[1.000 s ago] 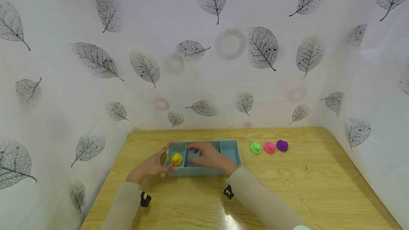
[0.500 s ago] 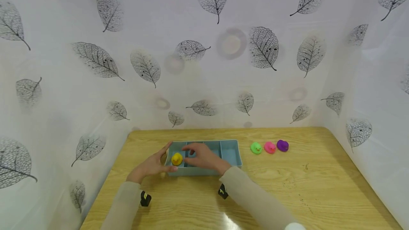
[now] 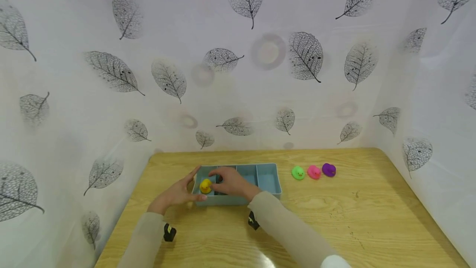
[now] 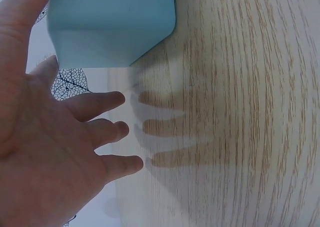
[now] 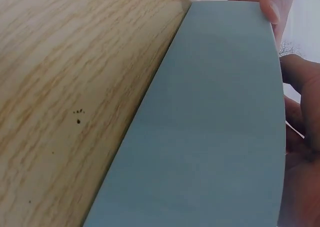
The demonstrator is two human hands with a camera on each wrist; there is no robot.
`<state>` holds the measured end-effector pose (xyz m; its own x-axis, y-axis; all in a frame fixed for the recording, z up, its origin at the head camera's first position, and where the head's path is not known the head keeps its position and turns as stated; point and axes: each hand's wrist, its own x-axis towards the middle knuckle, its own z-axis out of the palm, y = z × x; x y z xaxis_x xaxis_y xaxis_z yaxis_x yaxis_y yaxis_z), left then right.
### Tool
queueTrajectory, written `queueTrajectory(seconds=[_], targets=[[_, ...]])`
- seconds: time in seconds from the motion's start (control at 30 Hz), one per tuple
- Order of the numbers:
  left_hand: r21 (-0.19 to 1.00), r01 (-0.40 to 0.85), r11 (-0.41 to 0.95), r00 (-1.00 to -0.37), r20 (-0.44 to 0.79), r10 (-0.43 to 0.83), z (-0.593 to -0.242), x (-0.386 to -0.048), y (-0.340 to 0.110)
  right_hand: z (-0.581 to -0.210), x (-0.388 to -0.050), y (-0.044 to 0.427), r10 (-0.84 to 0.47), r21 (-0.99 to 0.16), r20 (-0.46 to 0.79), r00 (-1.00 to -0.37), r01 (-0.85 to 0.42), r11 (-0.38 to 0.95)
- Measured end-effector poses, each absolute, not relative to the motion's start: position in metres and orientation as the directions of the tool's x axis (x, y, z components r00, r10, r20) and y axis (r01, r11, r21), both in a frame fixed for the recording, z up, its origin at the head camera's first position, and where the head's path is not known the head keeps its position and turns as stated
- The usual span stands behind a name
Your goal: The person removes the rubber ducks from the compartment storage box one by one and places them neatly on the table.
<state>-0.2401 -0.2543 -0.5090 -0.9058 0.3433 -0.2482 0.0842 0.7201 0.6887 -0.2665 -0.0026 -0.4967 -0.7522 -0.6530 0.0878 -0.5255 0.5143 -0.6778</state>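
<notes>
A pale blue divided box [image 3: 227, 200] lies lengthwise on the table, with a yellow rubber duck [image 3: 205, 186] in its leftmost compartment. My left hand [image 3: 176, 195] grips the box's left end, thumb over the front rim and index finger at the back corner. In the left wrist view, that hand's other fingers [image 4: 97, 107] extend free beneath the box end. Over the left part of the box, my right hand [image 3: 234, 184] has thumb and index finger apart beside the duck; whether the thumb touches it is unclear. The right wrist view shows the box's front wall [image 5: 210, 117] hiding the fingertips.
Right of the box, a green duck [image 3: 298, 173], a pink duck [image 3: 314, 172] and a purple duck [image 3: 329, 170] stand in a row on the wooden table [image 3: 334, 218]. A leaf-patterned curtain [image 3: 238, 94] closes off the back and sides.
My right hand has moved left across the box, bringing its thumb and index finger up to the yellow duck. The left hand, box and other ducks have stayed put.
</notes>
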Motion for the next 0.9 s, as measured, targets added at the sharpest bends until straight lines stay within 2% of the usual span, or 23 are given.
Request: queueTrajectory(seconds=[0.9], targets=[[0.696, 0.082, 0.714, -0.904, -0.249, 0.347, -0.510, -0.241, -0.256, -0.498, -0.276, -0.028, -0.586, -0.466, -0.021, -0.810, -0.510, 0.723]])
